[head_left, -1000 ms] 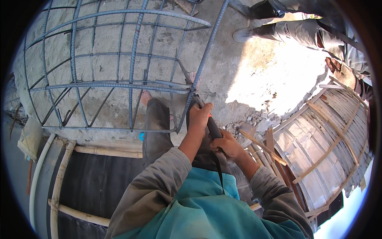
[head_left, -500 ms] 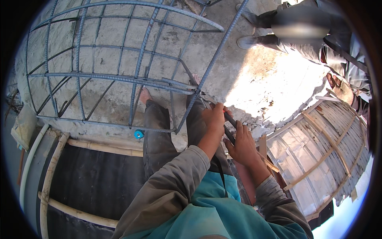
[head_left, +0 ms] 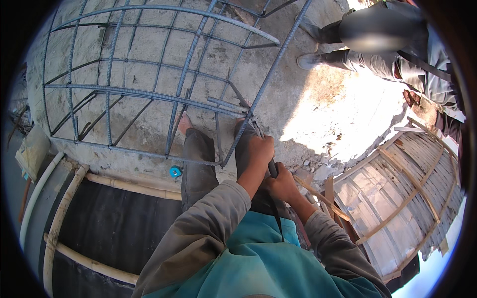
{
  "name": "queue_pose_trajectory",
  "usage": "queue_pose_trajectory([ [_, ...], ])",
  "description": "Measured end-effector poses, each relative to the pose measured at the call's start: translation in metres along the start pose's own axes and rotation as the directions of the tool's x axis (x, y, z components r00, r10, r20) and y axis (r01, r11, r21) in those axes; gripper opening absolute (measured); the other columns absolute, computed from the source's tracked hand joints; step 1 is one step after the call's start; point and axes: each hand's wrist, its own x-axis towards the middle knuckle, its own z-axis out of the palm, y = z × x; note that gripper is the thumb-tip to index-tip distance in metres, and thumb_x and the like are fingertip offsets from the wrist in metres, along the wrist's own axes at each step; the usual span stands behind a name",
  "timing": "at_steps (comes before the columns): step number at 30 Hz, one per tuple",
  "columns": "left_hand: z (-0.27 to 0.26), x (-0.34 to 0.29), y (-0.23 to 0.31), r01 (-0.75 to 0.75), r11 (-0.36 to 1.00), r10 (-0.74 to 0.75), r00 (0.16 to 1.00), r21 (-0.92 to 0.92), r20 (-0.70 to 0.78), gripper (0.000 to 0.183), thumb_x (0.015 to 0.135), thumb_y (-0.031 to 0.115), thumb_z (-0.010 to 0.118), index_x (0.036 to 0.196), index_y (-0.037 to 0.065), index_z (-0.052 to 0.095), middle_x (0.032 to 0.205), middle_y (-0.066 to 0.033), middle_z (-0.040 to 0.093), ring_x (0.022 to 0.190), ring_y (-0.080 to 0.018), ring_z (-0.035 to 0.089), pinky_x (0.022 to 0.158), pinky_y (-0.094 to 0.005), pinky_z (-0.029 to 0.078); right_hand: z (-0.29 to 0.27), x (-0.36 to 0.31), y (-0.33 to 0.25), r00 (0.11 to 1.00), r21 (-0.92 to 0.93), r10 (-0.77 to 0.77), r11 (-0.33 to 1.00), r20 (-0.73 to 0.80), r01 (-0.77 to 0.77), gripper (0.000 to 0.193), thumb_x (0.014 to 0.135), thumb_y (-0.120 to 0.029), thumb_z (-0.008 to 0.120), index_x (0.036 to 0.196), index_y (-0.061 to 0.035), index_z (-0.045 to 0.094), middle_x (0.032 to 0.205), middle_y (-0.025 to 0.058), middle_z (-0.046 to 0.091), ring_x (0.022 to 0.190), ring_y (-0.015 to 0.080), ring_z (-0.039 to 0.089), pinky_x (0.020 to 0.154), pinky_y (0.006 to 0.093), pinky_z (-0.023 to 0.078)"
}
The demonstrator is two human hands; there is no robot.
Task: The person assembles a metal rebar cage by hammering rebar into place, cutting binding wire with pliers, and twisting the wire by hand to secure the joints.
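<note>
A bolt cutter with black handles [head_left: 273, 169] is held in both my hands, its metal head at the near right corner of a rebar cage [head_left: 233, 145]. My left hand [head_left: 260, 152] is wrapped round the handles close to the head. Lower down, my right hand [head_left: 281, 184] is closed round the handle ends. The handles lie close together. The jaws are partly hidden beside the bars, so what lies between them cannot be made out. A short piece of rebar [head_left: 224, 103] sticks out along a long bar near that corner.
A teal tape measure [head_left: 175, 172] lies by my leg on the concrete ledge. Bamboo poles [head_left: 131, 186] cross a dark sheet at lower left. Another person [head_left: 367, 60] is at upper right, above a sunlit patch. A slatted roof [head_left: 392, 188] stands lower right.
The bolt cutter's handles have come together from a spread position. My right hand has moved left towards my left hand. The view has shifted slightly.
</note>
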Motion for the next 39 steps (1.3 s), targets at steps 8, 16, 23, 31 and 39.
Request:
queue_pose_trajectory([
  [8, -0.009, -0.013, -0.005, 0.247, 0.669, 0.158, 0.874, -0.700, 0.460, 0.018, 0.087, 0.022, 0.066, 0.095, 0.008, 0.058, 0.077, -0.0045, 0.058, 0.075, -0.0218, 0.062, 0.078, -0.0443, 0.054, -0.049, 0.010, 0.003, 0.627, 0.670, -0.249, 0.376, 0.738, -0.640, 0.030, 0.076, -0.015, 0.059, 0.104, -0.0024, 0.056, 0.075, 0.0090, 0.056, 0.060, 0.0169, 0.053, 0.043, 0.0237, 0.032],
  [16, 0.056, 0.000, 0.010, -0.018, 0.793, -0.072, 0.990, -0.609, -0.124, 0.010, 0.083, 0.006, 0.059, 0.077, -0.001, 0.057, 0.070, -0.0125, 0.059, 0.059, -0.0253, 0.064, 0.054, -0.0392, 0.058, -0.077, -0.009, 0.003, 0.735, -0.682, -0.661, 0.607, -0.148, 0.408, 0.058, 0.093, -0.041, 0.058, 0.123, 0.0088, 0.050, 0.094, 0.0244, 0.064, 0.080, 0.0398, 0.065, 0.071, 0.0462, 0.052],
  [23, 0.022, -0.007, 0.007, -0.060, 0.794, 0.061, 0.998, -0.606, -0.020, 0.014, 0.087, 0.014, 0.061, 0.085, 0.001, 0.059, 0.077, -0.0111, 0.062, 0.067, -0.0242, 0.066, 0.062, -0.0382, 0.059, -0.062, 0.002, 0.019, 0.953, 0.515, -0.056, 0.850, 0.298, -0.111, 0.056, 0.096, -0.049, 0.053, 0.109, 0.0048, 0.061, 0.078, 0.0148, 0.065, 0.065, 0.0264, 0.061, 0.063, 0.0341, 0.049],
  [31, 0.039, 0.014, -0.002, 0.007, 0.933, -0.058, 0.989, -0.359, -0.133, 0.025, 0.089, 0.023, 0.060, 0.084, -0.002, 0.058, 0.073, -0.0108, 0.061, 0.055, -0.0231, 0.060, 0.054, -0.0375, 0.054, -0.041, 0.006, 0.035, 0.965, 0.125, -0.236, 0.960, -0.114, 0.249, 0.053, 0.094, -0.041, 0.058, 0.121, 0.0049, 0.055, 0.106, 0.0150, 0.065, 0.091, 0.0201, 0.064, 0.078, 0.0322, 0.051],
  [39, -0.007, 0.019, -0.013, -0.040, 0.974, 0.021, 0.996, -0.224, -0.084, 0.028, 0.092, 0.029, 0.056, 0.086, 0.002, 0.060, 0.068, -0.0085, 0.059, 0.051, -0.0204, 0.059, 0.050, -0.0344, 0.051, -0.038, 0.025, 0.015, 0.805, 0.678, -0.166, 0.648, 0.570, -0.347, 0.034, 0.086, -0.010, 0.063, 0.118, 0.0010, 0.056, 0.090, 0.0118, 0.066, 0.075, 0.0235, 0.067, 0.070, 0.0357, 0.056],
])
